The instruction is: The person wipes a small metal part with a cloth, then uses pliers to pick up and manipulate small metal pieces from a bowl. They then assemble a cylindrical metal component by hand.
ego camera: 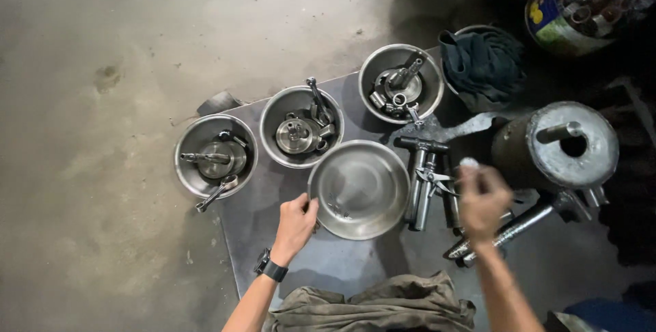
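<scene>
- The left hand (295,226), a dark watch at its wrist, is seen at the near-left rim of the wide, shallow stainless-steel bowl (360,188); its fingers are curled against the rim, seemingly pinching it, though the grip itself is partly hidden.
- That bowl is placed at the centre of the grey metal sheet (328,264) on the concrete floor, and only a few small bits are visible on its bottom.
- The right hand (482,199) is raised over the dark steel tools (427,175) just right of the bowl; its fingers are closed around a small pale object (469,163), blurred, so its kind cannot be told.
- Three smaller steel bowls are lined up behind: the left bowl (216,156), the middle bowl (301,127) and the right bowl (401,83), each loaded with machined metal parts.
- A heavy grey metal cylinder (562,144) stands to the right, with a dark crumpled cloth (484,62) behind it.
- The step in hand is judged to be sorting: the big bowl is steadied while a small piece is carried by the other hand.
- A short travel leftwards over the rim and a low release would be called for if the piece is meant for that bowl, with the rim kept held so nothing slides.
</scene>
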